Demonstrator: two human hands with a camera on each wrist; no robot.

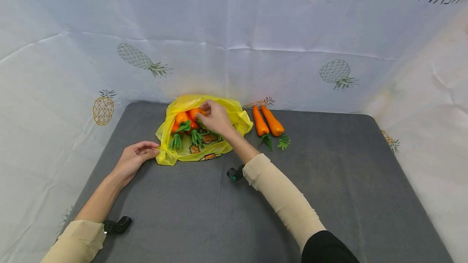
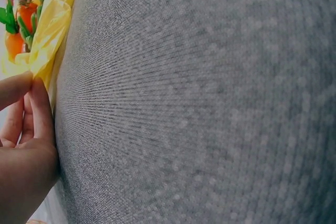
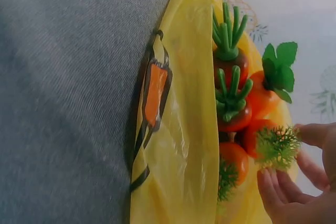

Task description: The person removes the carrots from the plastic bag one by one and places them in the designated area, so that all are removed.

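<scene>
A yellow plastic bag (image 1: 239, 121) lies with its mouth spread toward me at the back of the table. Inside are several orange carrots (image 1: 181, 117), some with thick green stalks (image 3: 227, 98) and some with leafy or feathery tops. At the bag's left corner my left hand (image 1: 135, 157) pinches the yellow plastic (image 2: 52, 30) between thumb and finger. My right hand (image 1: 216, 120) reaches into the mouth and grips a carrot (image 3: 253, 136) near its feathery green top (image 3: 278, 147). The lower parts of the bagged carrots are hidden.
Two more carrots (image 1: 272, 121) lie side by side just right of the bag, leafy ends toward me. Grey cloth covers the table (image 1: 329, 182). Behind it hangs a white sheet (image 1: 274, 23) printed with pineapples.
</scene>
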